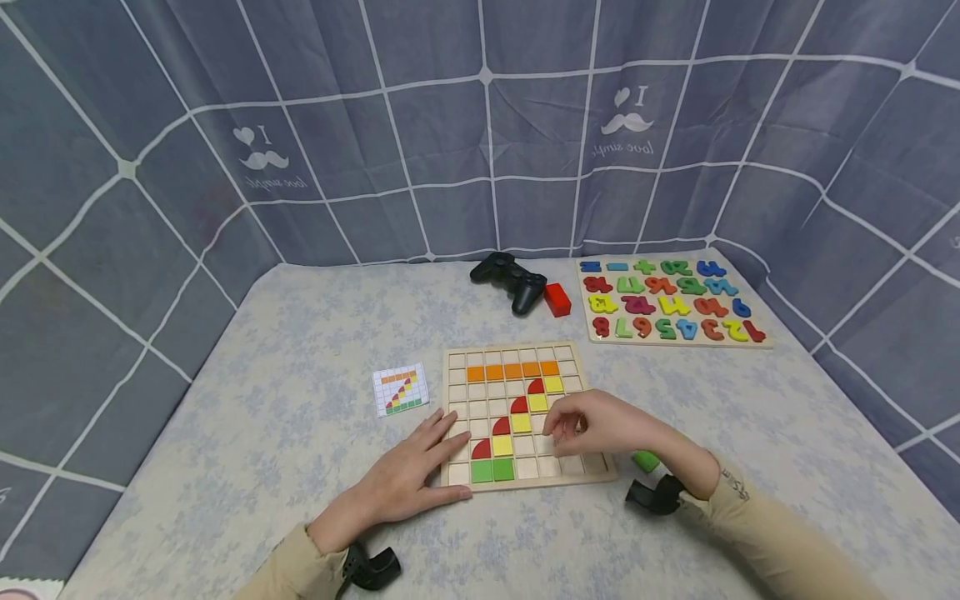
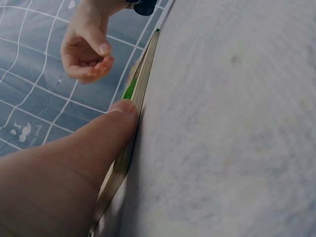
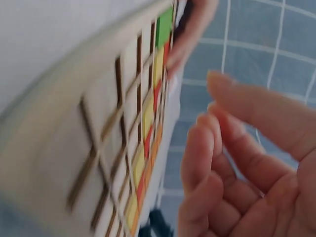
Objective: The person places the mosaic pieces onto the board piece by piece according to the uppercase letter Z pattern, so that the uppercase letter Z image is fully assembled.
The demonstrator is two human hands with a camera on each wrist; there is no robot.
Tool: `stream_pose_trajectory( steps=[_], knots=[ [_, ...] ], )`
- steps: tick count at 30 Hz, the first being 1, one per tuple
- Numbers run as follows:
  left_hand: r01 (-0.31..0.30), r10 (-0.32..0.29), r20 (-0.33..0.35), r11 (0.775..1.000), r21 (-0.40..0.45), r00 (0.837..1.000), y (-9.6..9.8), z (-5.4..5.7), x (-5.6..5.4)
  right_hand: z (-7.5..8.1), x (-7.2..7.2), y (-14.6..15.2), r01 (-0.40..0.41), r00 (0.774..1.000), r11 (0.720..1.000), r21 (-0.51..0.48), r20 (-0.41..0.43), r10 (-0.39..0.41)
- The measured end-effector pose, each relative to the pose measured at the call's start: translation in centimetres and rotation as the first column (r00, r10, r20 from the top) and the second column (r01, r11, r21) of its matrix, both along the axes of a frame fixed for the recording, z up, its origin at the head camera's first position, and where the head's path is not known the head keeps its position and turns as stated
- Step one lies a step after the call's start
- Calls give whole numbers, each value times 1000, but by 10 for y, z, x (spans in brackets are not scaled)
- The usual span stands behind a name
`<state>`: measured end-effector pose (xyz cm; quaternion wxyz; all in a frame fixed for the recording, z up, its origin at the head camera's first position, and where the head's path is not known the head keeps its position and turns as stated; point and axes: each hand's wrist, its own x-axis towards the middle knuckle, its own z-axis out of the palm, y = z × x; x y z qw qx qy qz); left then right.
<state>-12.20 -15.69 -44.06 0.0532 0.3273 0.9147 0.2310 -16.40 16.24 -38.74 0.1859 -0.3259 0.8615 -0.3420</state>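
My left hand rests with spread fingers on the left part of a wooden grid board; its thumb lies along the front edge. Above the right half hovers my right hand, fingers loosely bent. The right wrist view shows a small gap between thumb and fingertips, with nothing held. Orange tiles form a row near the top of the grid. Red quarter-round tiles and yellow square tiles step diagonally across it. Two green tiles sit in the bottom row.
Left of the board lies a pattern card. Behind it are a black game controller and a red block. A number puzzle board stands back right. Green pieces lie partly hidden under the right wrist.
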Motion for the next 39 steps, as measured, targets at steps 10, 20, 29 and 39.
stream_pose_trajectory(
  steps=[10, 20, 29, 39],
  knots=[
    [0, 0, 4, 1000, 4, 1000, 0, 0, 0, 3, -4, 57, 26, 995, 997, -79, 101, -18],
    [-2, 2, -6, 1000, 12, 1000, 0, -1, 0, -9, -19, 94, 17, 986, 995, -95, 165, -1],
    [1, 0, -20, 1000, 16, 1000, 0, -1, 0, -18, -27, 112, 47, 978, 994, -100, 207, -25],
    [3, -3, -22, 1000, 14, 1000, 0, -2, 0, -25, -33, 124, 45, 966, 993, -107, 256, -16]
  ],
)
